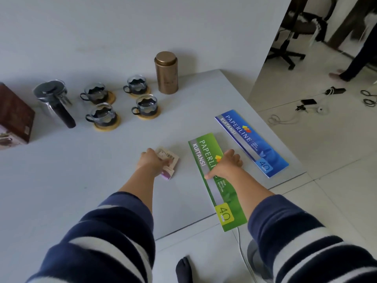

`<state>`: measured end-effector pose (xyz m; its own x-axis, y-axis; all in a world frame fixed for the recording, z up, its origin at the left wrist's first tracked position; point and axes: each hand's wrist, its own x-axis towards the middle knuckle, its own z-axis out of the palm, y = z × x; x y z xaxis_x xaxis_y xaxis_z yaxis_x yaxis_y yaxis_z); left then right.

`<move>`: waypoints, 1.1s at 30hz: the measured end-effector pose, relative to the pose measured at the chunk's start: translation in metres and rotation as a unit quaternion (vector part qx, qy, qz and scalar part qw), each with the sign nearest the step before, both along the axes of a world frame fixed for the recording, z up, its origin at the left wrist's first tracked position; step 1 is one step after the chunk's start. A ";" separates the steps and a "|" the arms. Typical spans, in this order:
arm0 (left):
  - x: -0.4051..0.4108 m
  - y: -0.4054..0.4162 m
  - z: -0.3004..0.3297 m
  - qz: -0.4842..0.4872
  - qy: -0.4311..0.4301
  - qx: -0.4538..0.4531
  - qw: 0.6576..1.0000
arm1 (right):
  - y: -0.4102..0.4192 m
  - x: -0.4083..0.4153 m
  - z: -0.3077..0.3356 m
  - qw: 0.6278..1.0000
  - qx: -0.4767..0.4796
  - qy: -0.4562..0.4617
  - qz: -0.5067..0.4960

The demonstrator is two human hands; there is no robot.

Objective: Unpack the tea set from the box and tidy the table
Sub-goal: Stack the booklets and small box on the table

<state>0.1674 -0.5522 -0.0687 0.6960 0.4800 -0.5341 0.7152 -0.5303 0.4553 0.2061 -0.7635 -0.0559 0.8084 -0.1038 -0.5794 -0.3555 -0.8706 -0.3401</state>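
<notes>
A glass teapot (53,99) with a black handle stands at the back left of the white table (81,180). To its right, several glass cups (102,114) sit on round wooden coasters, and a bronze tea tin (166,72) stands behind them. The brown box (14,117) is at the far left edge. My left hand (152,161) grips a small stack of paper cards (170,159) lying on the table. Fingers spread, my right hand (225,166) presses flat on a green receipt book (226,193) that overhangs the front edge.
A blue receipt book (253,141) lies near the table's right edge. On the tiled floor to the right are cables and small devices (310,103), an office chair (295,31), and another person's legs (353,64). My foot (183,270) is below the table edge.
</notes>
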 end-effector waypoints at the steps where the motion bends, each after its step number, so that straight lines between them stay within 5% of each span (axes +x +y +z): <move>1: 0.004 -0.001 0.001 0.047 -0.041 -0.067 0.996 | 0.001 0.001 -0.001 0.999 0.041 -0.003 -0.011; 6: 0.032 -0.024 0.021 0.215 -0.170 -0.292 0.916 | 0.010 0.005 0.011 0.974 0.218 -0.032 -0.049; 11: 0.057 -0.039 0.036 0.227 -0.180 -0.255 0.923 | 0.016 0.016 0.026 0.933 0.356 -0.033 -0.043; 19: 0.105 -0.055 0.047 0.202 -0.246 -0.302 0.899 | 0.003 0.065 0.041 0.917 0.393 -0.039 -0.051; 21: 0.119 -0.061 0.046 0.192 -0.247 -0.298 0.902 | -0.007 0.087 0.039 0.943 0.320 -0.086 -0.028; 23: 0.134 -0.065 0.039 0.174 -0.236 -0.297 0.909 | -0.025 0.111 0.032 0.981 0.132 -0.142 0.022; 26: 0.151 -0.067 0.029 0.170 -0.221 -0.295 0.914 | -0.057 0.133 0.019 0.993 -0.067 -0.097 0.029; 33: 0.185 -0.068 0.018 0.175 -0.170 -0.304 0.921 | -0.067 0.167 0.004 0.995 -0.095 0.016 0.016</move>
